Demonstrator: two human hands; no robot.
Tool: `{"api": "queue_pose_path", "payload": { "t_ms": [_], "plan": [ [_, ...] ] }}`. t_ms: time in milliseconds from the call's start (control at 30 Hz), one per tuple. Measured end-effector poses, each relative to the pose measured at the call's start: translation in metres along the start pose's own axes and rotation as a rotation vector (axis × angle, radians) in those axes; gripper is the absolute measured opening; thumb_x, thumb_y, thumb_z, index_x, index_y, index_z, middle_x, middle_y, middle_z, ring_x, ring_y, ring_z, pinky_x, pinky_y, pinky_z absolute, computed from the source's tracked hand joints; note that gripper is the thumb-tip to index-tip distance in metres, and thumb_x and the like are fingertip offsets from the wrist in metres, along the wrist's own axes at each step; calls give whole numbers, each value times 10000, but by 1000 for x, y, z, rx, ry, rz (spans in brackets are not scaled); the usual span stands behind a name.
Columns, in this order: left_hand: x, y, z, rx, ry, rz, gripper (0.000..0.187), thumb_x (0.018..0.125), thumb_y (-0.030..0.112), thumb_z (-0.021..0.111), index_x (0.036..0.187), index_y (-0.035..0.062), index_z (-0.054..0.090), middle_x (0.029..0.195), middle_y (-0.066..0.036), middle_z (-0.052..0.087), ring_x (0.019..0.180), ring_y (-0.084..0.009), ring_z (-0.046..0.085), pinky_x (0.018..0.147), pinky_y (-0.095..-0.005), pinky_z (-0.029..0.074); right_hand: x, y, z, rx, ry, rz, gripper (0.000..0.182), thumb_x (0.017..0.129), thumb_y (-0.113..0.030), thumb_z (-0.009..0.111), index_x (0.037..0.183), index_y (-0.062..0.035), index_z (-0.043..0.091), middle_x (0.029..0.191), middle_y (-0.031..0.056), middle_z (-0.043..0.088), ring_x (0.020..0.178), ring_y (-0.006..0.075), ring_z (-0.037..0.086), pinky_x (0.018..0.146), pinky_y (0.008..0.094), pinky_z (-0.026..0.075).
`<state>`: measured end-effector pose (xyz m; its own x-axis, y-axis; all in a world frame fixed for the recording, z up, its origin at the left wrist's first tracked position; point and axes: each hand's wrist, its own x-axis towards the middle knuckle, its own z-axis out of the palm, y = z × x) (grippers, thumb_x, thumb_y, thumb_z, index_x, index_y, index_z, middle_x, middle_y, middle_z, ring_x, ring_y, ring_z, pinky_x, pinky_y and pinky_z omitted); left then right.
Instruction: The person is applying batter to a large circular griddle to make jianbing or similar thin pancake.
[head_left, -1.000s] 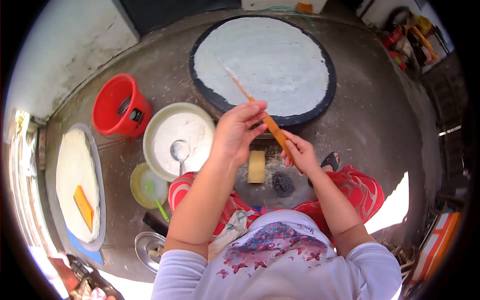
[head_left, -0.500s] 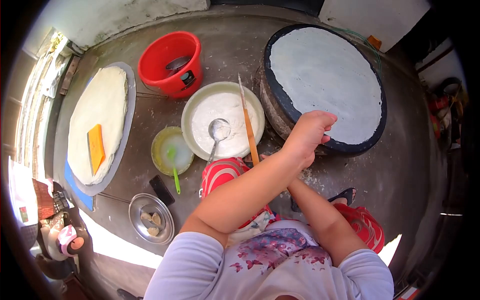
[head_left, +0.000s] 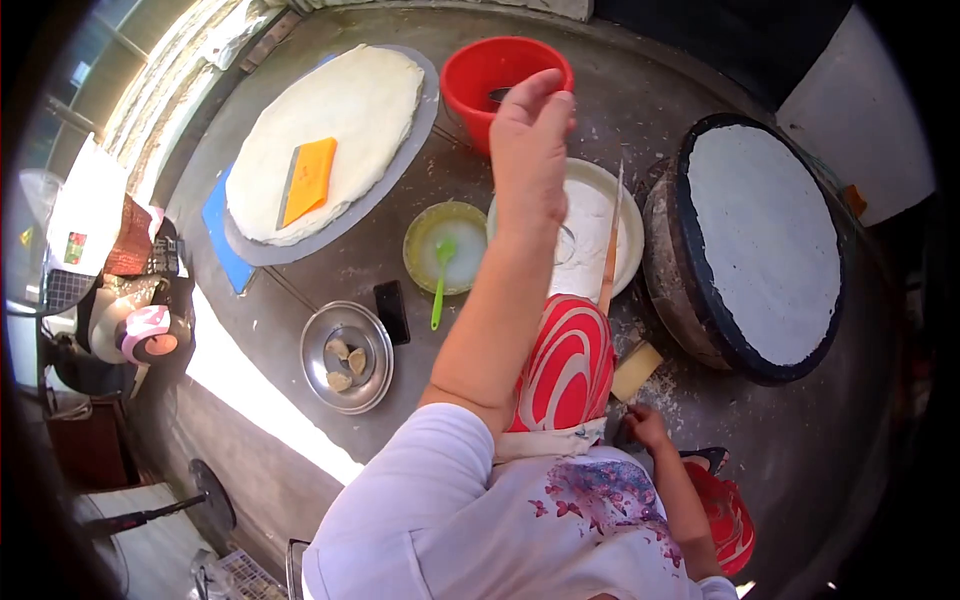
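Observation:
My left hand (head_left: 535, 150) is raised in front of the red bucket (head_left: 470, 92), fingers loosely bent and apart, with nothing visible in them. A dark utensil (head_left: 498, 94) inside the bucket shows beside those fingers. Low beside my knee, my right hand (head_left: 648, 427) has its fingers curled by a pale yellow block (head_left: 636, 371); whatever they grip is too dark to make out. Below my left wrist stands a wide basin (head_left: 633, 235) of white batter (head_left: 585, 225), a long wooden stick (head_left: 611, 260) across its side. White batter (head_left: 765, 240) coats the round black griddle (head_left: 700, 365) at right.
On the left, a stack of pale flatbreads (head_left: 330, 120) carries an orange scraper (head_left: 311, 182). Nearer are a yellowish bowl (head_left: 412, 245) with a green spoon (head_left: 440, 280), a phone (head_left: 392, 312), and a metal plate (head_left: 375, 385) holding several small pieces. A fan (head_left: 212, 495) stands lower left.
My left hand has swung left from the griddle to the red bucket. My right hand, hidden behind the left forearm before, shows low beside the pale block. The view has turned left.

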<state>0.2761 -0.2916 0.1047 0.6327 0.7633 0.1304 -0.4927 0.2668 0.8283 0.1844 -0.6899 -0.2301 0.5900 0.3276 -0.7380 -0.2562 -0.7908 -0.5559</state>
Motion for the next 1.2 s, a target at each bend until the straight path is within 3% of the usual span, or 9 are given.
{"api": "queue_pose_path", "payload": {
  "t_ms": [67, 133, 200, 267, 367, 700, 867, 967, 1200],
  "plan": [
    [33, -10, -67, 437, 133, 252, 265, 788, 126, 562, 1013, -13, 556, 893, -78, 573, 782, -142, 516, 724, -254, 416, 0, 9, -2, 3, -7, 22, 382, 797, -165, 552, 1143, -6, 525, 1002, 163, 611, 876, 229, 605, 768, 305, 460],
    [60, -7, -145, 1288, 316, 557, 324, 729, 176, 574, 1005, 5, 576, 944, -150, 589, 903, -293, 516, 813, -374, 398, -1, 12, -1, 49, -20, 37, 375, 799, -168, 548, 1139, -12, 529, 1019, 171, 604, 921, 231, 595, 795, 300, 453],
    [78, 2, -219, 1783, 417, 447, 331, 740, 234, 578, 1004, 34, 583, 1079, -144, 544, 1006, -322, 460, 846, -429, 381, 8, 26, 2, 6, -4, -12, 352, 817, -142, 538, 1142, -8, 522, 944, 133, 611, 811, 193, 591, 700, 284, 461],
    [76, 32, -247, 2046, 460, -27, 349, 746, 289, 598, 1015, 67, 577, 1089, -142, 532, 1029, -346, 438, 833, -487, 374, 13, 33, 4, -35, 18, -56, 330, 835, -115, 527, 1145, -3, 515, 868, 94, 617, 700, 154, 587, 606, 267, 469],
    [74, 59, -278, 2290, 361, -140, 219, 785, 177, 516, 925, 44, 618, 954, -136, 598, 928, -310, 532, 768, -410, 449, 3, 10, 1, -111, 13, -42, 345, 833, -128, 528, 1159, -15, 510, 903, 101, 622, 713, 157, 592, 624, 275, 473],
    [86, 72, -338, 2569, -215, 203, 178, 755, 81, 474, 693, 39, 635, 745, -131, 622, 713, -284, 606, 615, -374, 500, -6, -16, -2, -188, 107, -28, 352, 795, -179, 553, 1131, -75, 555, 866, 103, 640, 686, 177, 606, 633, 297, 476],
    [86, 114, -289, 2391, 15, 703, 53, 729, 25, 470, 681, 22, 489, 694, -135, 534, 692, -300, 530, 615, -396, 446, -23, -42, -16, -56, 141, 9, 339, 792, -190, 552, 1114, -85, 567, 833, 105, 642, 670, 175, 610, 637, 291, 476],
    [72, 130, -231, 2313, 36, 773, 50, 754, 24, 466, 736, 10, 510, 734, -140, 543, 719, -305, 529, 638, -391, 441, -19, -59, -28, -93, 335, -205, 312, 789, -216, 567, 1071, -83, 578, 808, 110, 632, 692, 196, 612, 649, 297, 478],
    [-41, 66, -63, 1718, -569, 1129, 185, 731, -20, 503, 914, -9, 529, 831, -130, 560, 740, -301, 522, 639, -394, 443, -96, -233, -88, -5, 878, -943, 462, 681, -188, 687, 1079, -92, 473, 1098, 118, 516, 979, 264, 538, 786, 337, 445]
  ]
}}
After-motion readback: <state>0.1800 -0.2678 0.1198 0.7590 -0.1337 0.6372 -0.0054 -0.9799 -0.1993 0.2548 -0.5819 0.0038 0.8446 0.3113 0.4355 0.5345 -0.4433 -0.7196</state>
